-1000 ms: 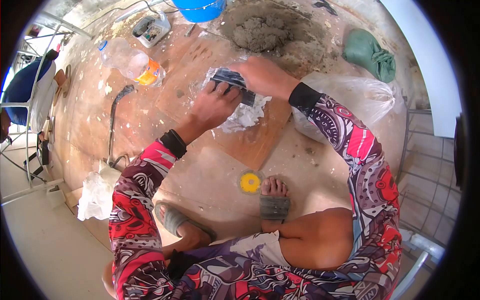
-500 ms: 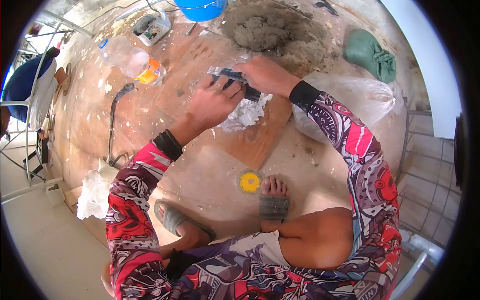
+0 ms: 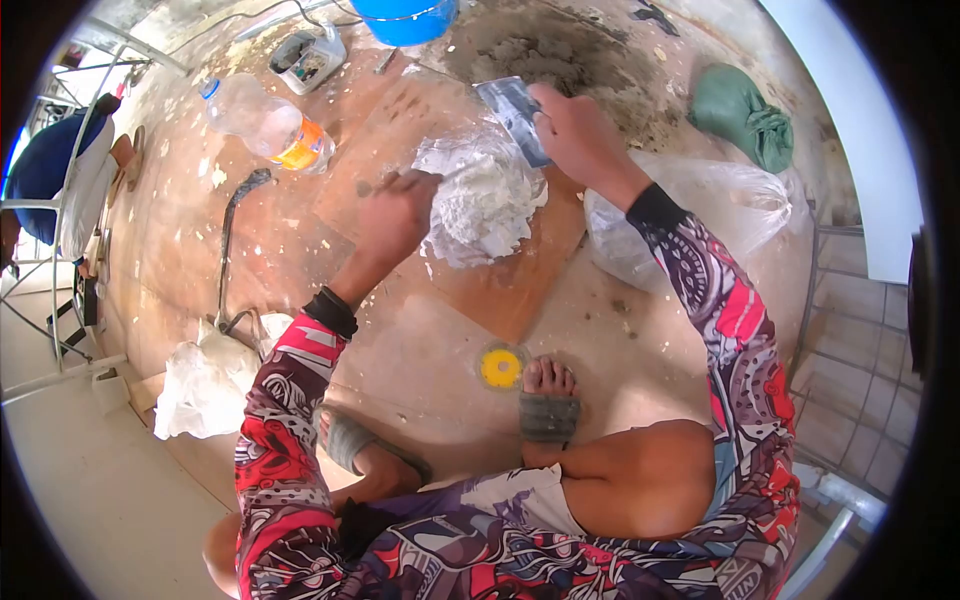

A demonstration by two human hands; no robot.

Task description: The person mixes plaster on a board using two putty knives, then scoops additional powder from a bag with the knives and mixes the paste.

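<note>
In the upper middle of the head view, we see a white pile (image 3: 485,205), which lies on a brown board (image 3: 500,303). At the upper right of this pile, the right hand (image 3: 590,145) holds a flat blade (image 3: 513,122) tilted, its thumb and fingers pinching the right edge. At the pile's left side is the left hand (image 3: 392,225), its fingers bent and close together; because of blur, we cannot tell whether they pinch something. We judge that white material could drop on the floor (image 3: 415,345) if the blade tips outside the pile, and that touching the grey heap (image 3: 545,60) near it could dirty the blade. We count two hands, one blade, one pile, one board, one heap; also one bottle (image 3: 262,120) at upper left, one blue bucket (image 3: 405,22) at top, one green sack (image 3: 742,115) at upper right, and one yellow disc (image 3: 490,367) at lower middle.
</note>
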